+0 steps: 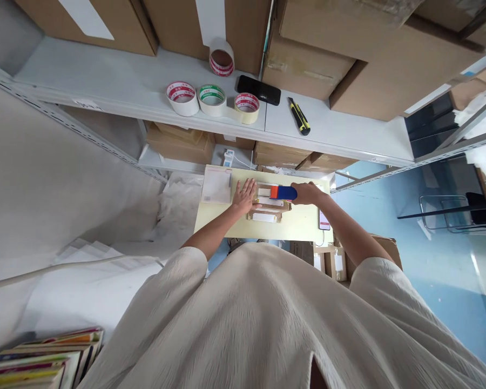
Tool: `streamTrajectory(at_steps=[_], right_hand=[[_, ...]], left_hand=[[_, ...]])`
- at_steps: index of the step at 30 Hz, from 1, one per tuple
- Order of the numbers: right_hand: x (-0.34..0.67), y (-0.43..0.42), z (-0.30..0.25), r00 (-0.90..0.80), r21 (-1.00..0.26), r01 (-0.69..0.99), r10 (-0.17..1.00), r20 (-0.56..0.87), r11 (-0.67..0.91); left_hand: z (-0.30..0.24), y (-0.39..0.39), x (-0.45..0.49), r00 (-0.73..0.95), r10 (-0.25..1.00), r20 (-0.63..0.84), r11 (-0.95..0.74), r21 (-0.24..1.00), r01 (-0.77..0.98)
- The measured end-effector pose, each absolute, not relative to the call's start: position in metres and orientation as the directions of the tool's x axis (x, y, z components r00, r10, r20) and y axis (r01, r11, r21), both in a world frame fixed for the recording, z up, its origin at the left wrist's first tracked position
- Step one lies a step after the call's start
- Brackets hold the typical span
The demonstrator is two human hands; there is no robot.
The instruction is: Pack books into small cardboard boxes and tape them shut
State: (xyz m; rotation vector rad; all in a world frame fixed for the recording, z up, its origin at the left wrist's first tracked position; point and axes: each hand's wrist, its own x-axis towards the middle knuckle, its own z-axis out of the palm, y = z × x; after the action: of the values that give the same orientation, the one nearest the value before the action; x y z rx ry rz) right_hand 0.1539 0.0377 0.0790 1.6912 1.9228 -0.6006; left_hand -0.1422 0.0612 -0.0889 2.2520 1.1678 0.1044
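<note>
On the pale yellow table [210, 221] lies a small cardboard box [265, 218] with white labels or strips on it. My left hand [245, 195] rests against the box's left side, fingers stretched out and spread, gripping nothing. In my right hand [306, 193] is a blue and orange tape dispenser [285, 193], its orange end over the top of the box. Fingers wrap round the dispenser's right end, and its handle is hidden by them. Whether the dispenser touches the box, I cannot tell.
White paper [216, 185] lies at the table's left, a lit phone [324, 219] at its right. Above, a grey shelf [125, 81] carries tape rolls [182, 99], a black phone [258, 89], a yellow-black box cutter [298, 116] and large cartons [308, 65]. Boxes [332, 262] stand below right.
</note>
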Motion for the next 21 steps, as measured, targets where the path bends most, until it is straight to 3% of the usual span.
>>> streamTrajectory(at_steps=[8, 21], right_hand=[[0.238, 0.007, 0.08, -0.08, -0.055, 0.997, 0.778, -0.623, 0.059], [0.351, -0.026, 0.054, -0.081, -0.121, 0.993, 0.771, -0.631, 0.005]], left_hand=[[-0.084, 0.063, -0.141, 0.598, 0.765, -0.24, -0.425, 0.509, 0.748], [-0.065, 0.063, -0.123, 0.564, 0.731, -0.384, -0.472, 0.313, 0.824]])
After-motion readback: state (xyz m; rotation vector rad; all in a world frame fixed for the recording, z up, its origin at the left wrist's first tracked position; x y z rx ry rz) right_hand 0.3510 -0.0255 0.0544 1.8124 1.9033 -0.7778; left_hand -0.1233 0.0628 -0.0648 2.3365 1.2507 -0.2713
